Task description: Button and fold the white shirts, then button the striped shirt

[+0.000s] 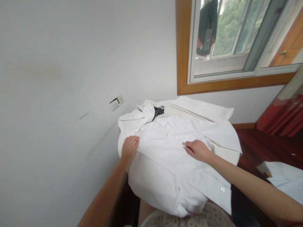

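Observation:
A white collared shirt (pixel 163 157) is spread over a round table, collar at the far side and hem hanging over the near edge. One sleeve (pixel 205 186) lies slantwise across its front, cuff buttons at the lower right; the other stretches out to the right. At the shirt's left edge, my left hand (pixel 131 145) is closed on the fabric. My right hand (pixel 199 149) rests on the right part of the chest, fingers curled and pinching the cloth; the fingertips are partly hidden.
Behind the shirt lie a folded white garment (pixel 201 108) and a crumpled white garment (pixel 137 118) with a black striped piece (pixel 158 111). The white table (pixel 229 154) stands against the wall, near a socket (pixel 114 105). White papers (pixel 286 176) are at the lower right.

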A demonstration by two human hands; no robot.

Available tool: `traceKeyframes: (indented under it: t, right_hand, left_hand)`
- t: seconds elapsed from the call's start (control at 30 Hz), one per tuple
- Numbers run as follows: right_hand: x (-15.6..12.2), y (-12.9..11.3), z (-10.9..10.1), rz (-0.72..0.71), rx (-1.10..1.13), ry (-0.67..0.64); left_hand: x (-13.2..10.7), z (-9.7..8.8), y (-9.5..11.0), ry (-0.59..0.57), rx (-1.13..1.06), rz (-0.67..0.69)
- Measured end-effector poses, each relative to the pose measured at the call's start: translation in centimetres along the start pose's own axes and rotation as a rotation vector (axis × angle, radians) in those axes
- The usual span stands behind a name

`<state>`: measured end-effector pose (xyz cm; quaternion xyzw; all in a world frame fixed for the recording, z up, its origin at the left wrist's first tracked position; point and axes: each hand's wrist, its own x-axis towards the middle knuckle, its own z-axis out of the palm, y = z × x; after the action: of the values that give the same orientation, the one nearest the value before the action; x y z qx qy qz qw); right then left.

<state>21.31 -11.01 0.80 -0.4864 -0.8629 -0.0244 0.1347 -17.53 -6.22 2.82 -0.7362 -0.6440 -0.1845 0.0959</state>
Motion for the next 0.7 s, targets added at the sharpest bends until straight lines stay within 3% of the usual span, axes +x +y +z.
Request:
traceKeyframes:
  t: [0.2, 0.33, 0.5, 0.7]
  right_hand:
    - [-0.2, 0.0, -0.2, 0.005, -0.032, -0.036]
    - [1.1, -0.2, -1.5, 0.016, -0.075, -0.138]
    - [8.1, -1.7, -1.9, -0.052, -0.151, -0.23]
    - [18.7, -6.9, 0.6, -0.052, -0.047, -0.191]
  left_hand:
    - [-1.7, -1.1, 1.3, -0.161, 0.21, -0.131]
    - [-2.4, -1.1, 1.5, -0.161, 0.209, -0.189]
    - [-2.9, -1.3, 1.8, -0.119, 0.242, -0.24]
    - [-3.5, -1.7, 1.5, -0.099, 0.228, -0.236]
